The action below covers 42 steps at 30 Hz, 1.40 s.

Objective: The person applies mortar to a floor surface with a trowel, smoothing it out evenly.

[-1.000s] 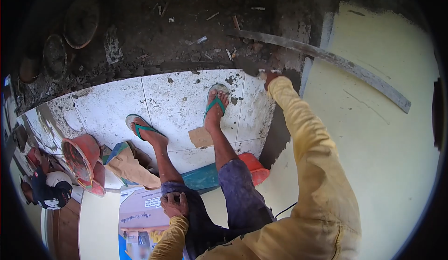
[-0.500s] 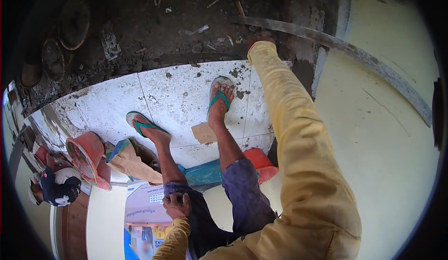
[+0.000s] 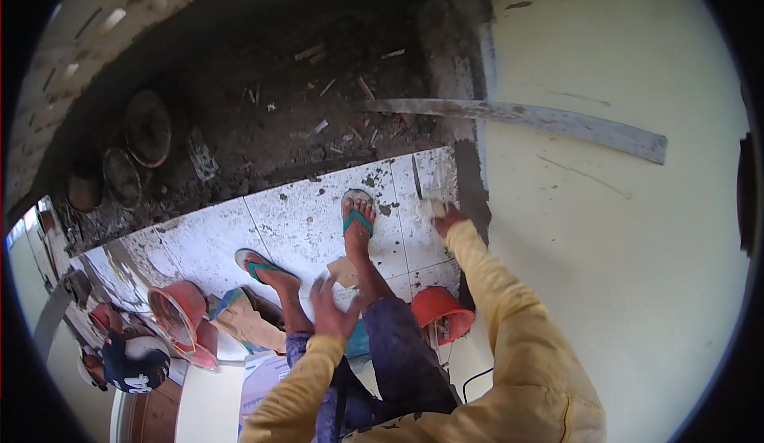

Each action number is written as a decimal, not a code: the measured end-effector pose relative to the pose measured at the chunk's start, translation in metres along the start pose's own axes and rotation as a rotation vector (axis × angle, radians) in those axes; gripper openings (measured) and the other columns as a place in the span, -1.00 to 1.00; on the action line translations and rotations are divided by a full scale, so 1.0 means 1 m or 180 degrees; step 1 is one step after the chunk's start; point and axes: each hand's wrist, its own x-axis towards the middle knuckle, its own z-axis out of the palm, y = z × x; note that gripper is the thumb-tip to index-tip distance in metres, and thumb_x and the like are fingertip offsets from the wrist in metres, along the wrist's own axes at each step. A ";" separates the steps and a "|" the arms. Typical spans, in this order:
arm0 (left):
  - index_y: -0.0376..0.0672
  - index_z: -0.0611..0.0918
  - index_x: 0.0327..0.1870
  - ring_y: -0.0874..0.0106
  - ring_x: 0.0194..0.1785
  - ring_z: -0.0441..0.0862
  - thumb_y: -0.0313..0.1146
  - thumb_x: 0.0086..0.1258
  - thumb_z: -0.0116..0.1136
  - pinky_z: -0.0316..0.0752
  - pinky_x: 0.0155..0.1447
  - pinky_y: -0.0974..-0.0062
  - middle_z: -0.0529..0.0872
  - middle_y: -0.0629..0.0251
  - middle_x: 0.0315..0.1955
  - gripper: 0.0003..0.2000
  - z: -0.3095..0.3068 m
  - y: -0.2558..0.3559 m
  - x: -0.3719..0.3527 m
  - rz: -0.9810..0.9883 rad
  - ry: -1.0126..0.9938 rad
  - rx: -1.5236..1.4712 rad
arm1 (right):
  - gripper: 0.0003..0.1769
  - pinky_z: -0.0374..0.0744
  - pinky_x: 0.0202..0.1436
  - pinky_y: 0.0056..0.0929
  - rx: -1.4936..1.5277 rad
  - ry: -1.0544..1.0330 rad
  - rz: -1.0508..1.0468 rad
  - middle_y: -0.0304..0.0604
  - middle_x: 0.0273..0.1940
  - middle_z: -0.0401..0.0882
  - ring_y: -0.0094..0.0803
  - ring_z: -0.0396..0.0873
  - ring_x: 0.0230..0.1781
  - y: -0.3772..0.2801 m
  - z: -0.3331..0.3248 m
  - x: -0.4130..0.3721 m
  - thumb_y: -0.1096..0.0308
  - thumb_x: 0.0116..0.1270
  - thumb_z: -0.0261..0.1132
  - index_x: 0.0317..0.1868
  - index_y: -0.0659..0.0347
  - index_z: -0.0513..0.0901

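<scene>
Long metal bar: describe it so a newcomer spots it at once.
Start at the pale yellow wall on the right. A grey bar crosses its upper part, reaching left over the dark rubble. Unlike the short scraps there, it is one long straight strip.

A smooth cream wall [image 3: 629, 268] fills the right side, lit by daylight. Below lies a white tiled floor [image 3: 294, 220] speckled with grey spatter, bordered by dark, littered ground [image 3: 263, 125]. A pale vented block wall [image 3: 87, 21] stands beyond.
</scene>
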 end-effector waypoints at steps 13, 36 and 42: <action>-0.17 0.27 0.40 -0.02 0.42 0.24 -0.25 0.24 0.31 0.21 0.46 0.15 0.36 -0.08 0.32 -0.29 0.027 0.361 0.226 0.2701 -0.0846 0.0203 | -0.53 0.43 -0.65 -0.31 0.1215 -0.0374 0.0450 -0.13 -0.54 0.58 -0.42 0.48 -0.69 0.186 0.211 -0.114 0.19 0.16 0.37 0.03 0.23 0.52; -0.28 0.42 0.19 0.01 0.12 0.56 -0.08 0.44 0.15 0.44 0.22 0.25 0.61 -0.09 0.05 -0.52 -0.046 0.411 0.395 0.2686 -0.0265 0.1377 | -0.51 0.53 -0.53 -0.37 0.2739 -0.1137 0.1204 -0.16 -0.42 0.58 -0.43 0.58 -0.52 0.106 0.103 -0.172 0.12 0.17 0.42 0.03 0.18 0.51; -0.33 0.33 0.36 0.20 0.34 0.46 -0.09 0.48 0.12 0.34 0.37 0.30 0.53 -0.11 0.22 -0.41 -0.043 0.348 0.384 0.3012 0.0397 0.0496 | -0.52 0.46 -0.61 -0.30 0.2677 -0.0744 0.0815 -0.16 -0.48 0.55 -0.40 0.50 -0.65 0.110 0.102 -0.158 0.01 0.30 0.30 0.08 0.13 0.46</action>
